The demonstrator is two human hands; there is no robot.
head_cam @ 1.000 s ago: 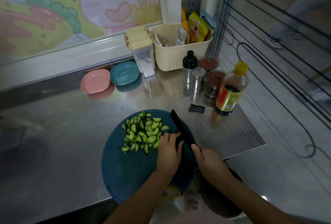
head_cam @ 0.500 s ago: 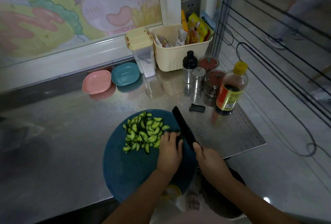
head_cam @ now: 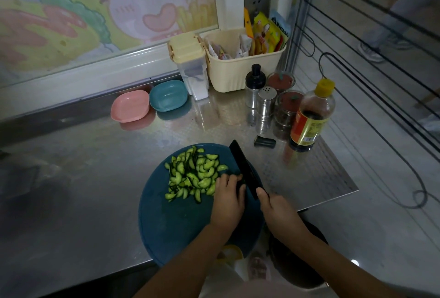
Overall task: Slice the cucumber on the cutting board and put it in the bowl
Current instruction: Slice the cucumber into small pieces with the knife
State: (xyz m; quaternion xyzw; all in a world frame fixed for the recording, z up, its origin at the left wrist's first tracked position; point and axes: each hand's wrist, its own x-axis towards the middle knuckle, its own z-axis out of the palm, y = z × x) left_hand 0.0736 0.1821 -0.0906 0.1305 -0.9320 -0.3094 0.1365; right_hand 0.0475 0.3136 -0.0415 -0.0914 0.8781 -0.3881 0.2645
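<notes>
My right hand (head_cam: 278, 209) is closed round the knife (head_cam: 245, 169) handle. My left hand (head_cam: 227, 199) curls over the mostly hidden cucumber end (head_cam: 240, 183), beside the blade. Slices (head_cam: 192, 174) lie heaped on the cutting board (head_cam: 171, 221); I advise tucked fingertips and short strokes.

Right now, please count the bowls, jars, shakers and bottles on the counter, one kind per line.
Bowls: 2, pink bowl and teal bowl
Jars: 2, back jar and front jar
Shakers: 2, black-capped shaker and metal shaker
Bottles: 1, sauce bottle
Total: 7
</notes>
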